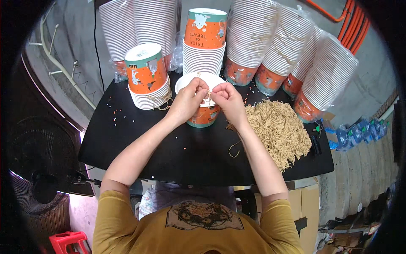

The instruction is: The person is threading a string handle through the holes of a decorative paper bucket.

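Observation:
An orange paper bucket (204,116) with a green base band and white inside stands upright at the middle of the black table. At its near rim, my left hand (190,99) pinches a thin tan cord (209,95) between thumb and fingertips. My right hand (230,101) meets it there, fingertips closed on the same cord. Most of the cord is hidden by the fingers, so whether it passes through the bucket wall I cannot tell. A big heap of loose tan cords (279,131) lies just right of my right forearm.
Behind the bucket rises an upside-down bucket stack (204,55); a shorter stack (147,74) with cords hanging stands left. Plastic-wrapped bucket stacks (253,34) line the table's back. Small beads (115,119) are scattered about. Keys (318,128) lie at the right edge. A black fan (42,186) stands left.

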Demonstrator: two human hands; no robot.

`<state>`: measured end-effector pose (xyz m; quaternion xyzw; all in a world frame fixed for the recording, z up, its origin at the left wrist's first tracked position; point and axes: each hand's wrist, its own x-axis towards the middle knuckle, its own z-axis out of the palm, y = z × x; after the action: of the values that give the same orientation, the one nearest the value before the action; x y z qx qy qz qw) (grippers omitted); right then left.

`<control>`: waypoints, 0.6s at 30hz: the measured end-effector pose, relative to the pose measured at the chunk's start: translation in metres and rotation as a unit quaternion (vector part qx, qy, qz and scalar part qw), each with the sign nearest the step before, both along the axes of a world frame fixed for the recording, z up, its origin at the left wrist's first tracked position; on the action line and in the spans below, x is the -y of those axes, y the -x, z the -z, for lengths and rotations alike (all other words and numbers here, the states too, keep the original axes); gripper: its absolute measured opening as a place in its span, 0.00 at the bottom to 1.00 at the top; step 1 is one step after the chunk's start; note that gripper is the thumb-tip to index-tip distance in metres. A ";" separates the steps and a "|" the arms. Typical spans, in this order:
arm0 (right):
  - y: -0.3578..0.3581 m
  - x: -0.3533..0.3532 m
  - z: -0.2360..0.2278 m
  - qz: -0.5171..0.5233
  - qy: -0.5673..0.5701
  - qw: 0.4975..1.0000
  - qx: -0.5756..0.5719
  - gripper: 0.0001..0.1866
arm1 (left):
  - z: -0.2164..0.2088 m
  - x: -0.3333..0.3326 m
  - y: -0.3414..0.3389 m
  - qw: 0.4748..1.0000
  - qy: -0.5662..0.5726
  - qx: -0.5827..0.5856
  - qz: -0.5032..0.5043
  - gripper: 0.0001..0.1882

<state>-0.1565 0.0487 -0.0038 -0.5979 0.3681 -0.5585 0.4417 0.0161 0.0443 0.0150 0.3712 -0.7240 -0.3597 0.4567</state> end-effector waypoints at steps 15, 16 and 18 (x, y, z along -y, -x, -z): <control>-0.004 -0.007 -0.013 -0.019 -0.036 0.998 0.044 0.10 | -0.010 -0.007 -0.003 0.995 0.034 0.093 0.023 0.14; -0.004 -0.008 -0.016 -0.014 -0.047 0.998 0.036 0.11 | -0.010 -0.007 -0.004 0.994 0.027 0.095 0.037 0.14; -0.004 -0.010 -0.018 -0.014 -0.049 0.998 0.035 0.11 | -0.013 -0.007 -0.004 0.992 0.001 0.117 0.045 0.14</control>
<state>-0.1520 0.0586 0.0140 -0.5608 0.3705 -0.5542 0.4911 0.0203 0.0515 0.0280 0.3778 -0.7887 -0.3331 0.3524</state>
